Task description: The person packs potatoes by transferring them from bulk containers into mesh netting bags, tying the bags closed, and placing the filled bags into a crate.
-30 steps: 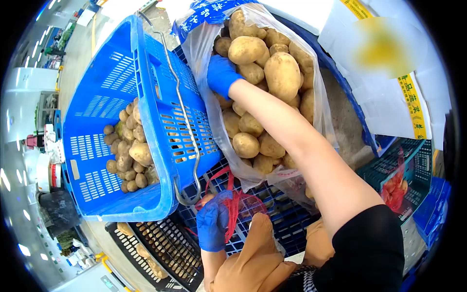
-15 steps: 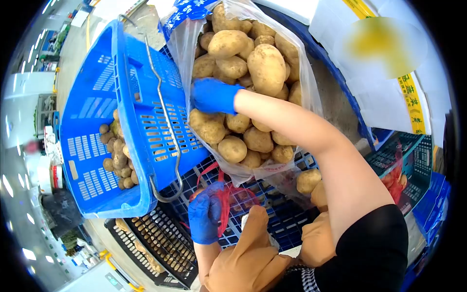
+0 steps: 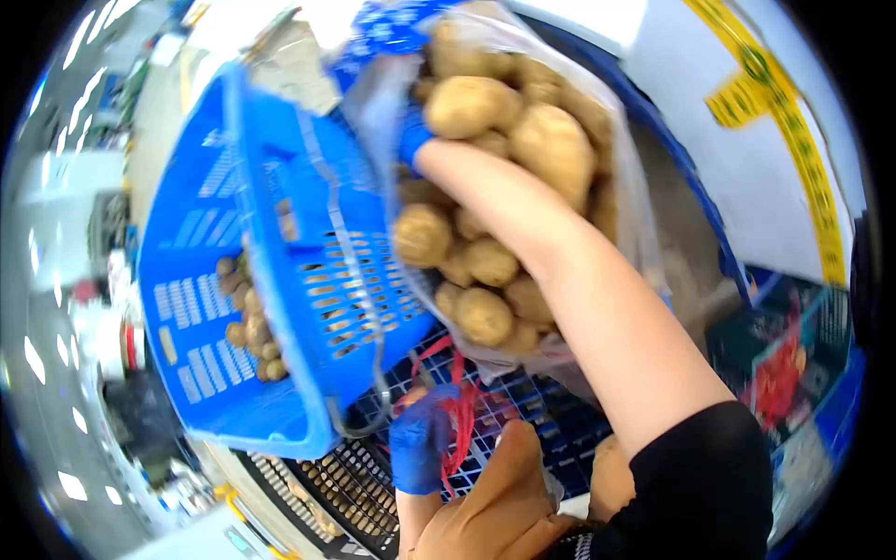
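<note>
A clear plastic bag (image 3: pixel 644 224) holds many large potatoes (image 3: pixel 483 317). My right hand (image 3: pixel 413 140), in a blue glove, reaches into it at the left side; most of the hand is sunk between potatoes and the bag wall, so its fingers are hidden. Lower down, my left hand (image 3: pixel 417 443), also gloved in blue, is curled at a strip of red mesh netting (image 3: pixel 459 420). Left of the bag stands a blue crate (image 3: pixel 280 392) with a wire handle, and smaller potatoes (image 3: pixel 257 327) lie inside it.
Beneath lies a dark blue slatted pallet (image 3: pixel 490 411). A black crate (image 3: pixel 350 485) with potatoes is at the lower left. To the right are a white box with yellow tape (image 3: pixel 793 121) and a dark green crate (image 3: pixel 821 327) holding red mesh.
My right hand has gone deeper between the potatoes and is now largely covered. The camera view has shifted, moving the scene right and down. My left hand stays by the red netting.
</note>
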`<state>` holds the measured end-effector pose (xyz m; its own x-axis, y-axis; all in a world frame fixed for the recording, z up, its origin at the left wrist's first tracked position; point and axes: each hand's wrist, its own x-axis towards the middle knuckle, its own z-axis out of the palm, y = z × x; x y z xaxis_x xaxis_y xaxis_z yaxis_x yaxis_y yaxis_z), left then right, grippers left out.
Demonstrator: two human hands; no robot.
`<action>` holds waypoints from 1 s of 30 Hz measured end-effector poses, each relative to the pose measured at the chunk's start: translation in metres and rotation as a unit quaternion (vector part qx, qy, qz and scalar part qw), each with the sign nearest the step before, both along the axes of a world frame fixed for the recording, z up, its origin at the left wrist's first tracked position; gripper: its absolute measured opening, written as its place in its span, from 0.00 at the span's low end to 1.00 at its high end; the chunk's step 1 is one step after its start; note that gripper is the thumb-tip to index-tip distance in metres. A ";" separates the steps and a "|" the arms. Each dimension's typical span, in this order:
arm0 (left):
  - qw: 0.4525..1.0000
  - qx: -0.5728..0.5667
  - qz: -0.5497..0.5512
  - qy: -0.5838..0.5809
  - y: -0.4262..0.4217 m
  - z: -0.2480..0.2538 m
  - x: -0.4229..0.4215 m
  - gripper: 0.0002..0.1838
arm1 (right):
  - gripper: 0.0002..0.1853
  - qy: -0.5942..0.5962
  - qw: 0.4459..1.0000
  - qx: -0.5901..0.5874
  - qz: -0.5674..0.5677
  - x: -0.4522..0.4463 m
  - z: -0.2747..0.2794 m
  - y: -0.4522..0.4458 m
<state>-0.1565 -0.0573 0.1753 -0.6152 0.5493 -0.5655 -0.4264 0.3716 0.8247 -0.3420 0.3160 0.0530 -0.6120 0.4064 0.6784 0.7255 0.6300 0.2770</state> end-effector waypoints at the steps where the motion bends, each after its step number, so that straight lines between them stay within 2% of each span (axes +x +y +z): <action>1: 1.000 -0.014 -0.020 -0.007 -0.001 0.002 -0.004 0.28 | 0.11 0.043 0.994 -0.096 0.040 -0.005 0.005 -0.003; 2: 0.999 -0.022 -0.023 0.030 -0.003 -0.001 -0.002 0.24 | 0.11 0.063 0.983 -0.158 0.062 -0.007 0.011 -0.003; 4: 0.998 -0.048 0.030 0.022 -0.008 0.001 0.000 0.19 | 0.11 0.054 0.970 -0.226 0.073 -0.004 0.018 -0.005; 5: 0.996 -0.052 0.073 -0.026 -0.016 -0.002 -0.008 0.17 | 0.10 0.046 0.968 -0.235 0.075 -0.006 0.022 -0.007; 8: 0.998 0.013 0.008 0.068 -0.042 -0.025 -0.020 0.21 | 0.10 0.024 0.968 -0.241 0.069 -0.007 0.028 -0.007; 10: 0.994 0.045 0.021 0.097 -0.040 -0.020 -0.021 0.21 | 0.10 0.011 0.970 -0.234 0.067 -0.009 0.033 -0.008; 14: 0.993 0.042 0.000 0.110 -0.041 -0.020 -0.024 0.19 | 0.10 -0.006 0.978 -0.203 0.056 -0.010 0.038 -0.009; 17: 0.995 0.057 0.014 0.075 -0.042 -0.011 -0.027 0.13 | 0.10 -0.009 0.984 -0.169 0.054 -0.007 0.046 -0.014; 19: 0.992 0.085 0.085 -0.032 -0.035 -0.006 -0.021 0.09 | 0.10 -0.014 0.991 -0.117 0.058 -0.004 0.050 -0.016; 20: 0.992 0.042 0.113 0.029 -0.029 -0.007 -0.018 0.08 | 0.10 -0.021 0.995 -0.085 0.053 0.007 0.052 -0.018; 21: 0.996 0.052 0.070 -0.006 -0.032 -0.012 -0.022 0.12 | 0.11 -0.032 0.997 -0.042 0.051 0.022 0.057 -0.023; 22: 0.992 0.084 0.089 -0.042 -0.032 -0.014 -0.018 0.15 | 0.11 -0.047 0.998 0.003 0.050 0.039 0.061 -0.028; 23: 0.992 0.090 0.055 -0.063 -0.037 -0.026 -0.015 0.12 | 0.11 -0.066 0.996 0.037 0.057 0.056 0.067 -0.036; 24: 0.991 0.087 0.068 -0.076 -0.032 -0.027 -0.012 0.15 | 0.11 -0.091 0.993 0.043 0.068 0.075 0.071 -0.044; 25: 0.992 0.095 0.059 -0.055 -0.025 -0.023 -0.009 0.13 | 0.19 -0.160 0.968 -0.129 0.141 0.096 0.067 -0.052; 26: 0.994 0.074 0.052 -0.056 -0.019 -0.013 -0.007 0.16 | 0.28 -0.217 0.905 -0.301 0.207 0.114 0.068 -0.065; 27: 0.986 0.111 0.083 -0.097 -0.017 -0.016 -0.004 0.16 | 0.37 -0.216 0.888 -0.379 0.147 0.138 0.101 -0.078; 29: 0.995 0.073 0.052 -0.033 -0.011 0.000 -0.004 0.18 | 0.36 -0.061 0.872 -0.443 0.201 0.189 0.121 -0.076; 30: 0.995 0.091 0.045 -0.006 -0.014 0.002 -0.003 0.18 | 0.28 0.039 0.774 -0.582 0.246 0.212 0.134 -0.074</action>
<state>-0.1598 -0.0710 0.1773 -0.6595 0.5871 -0.4695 -0.4618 0.1764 0.8693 -0.1295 0.2418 0.1875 -0.8624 0.5014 0.0700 0.3046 0.6243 -0.7193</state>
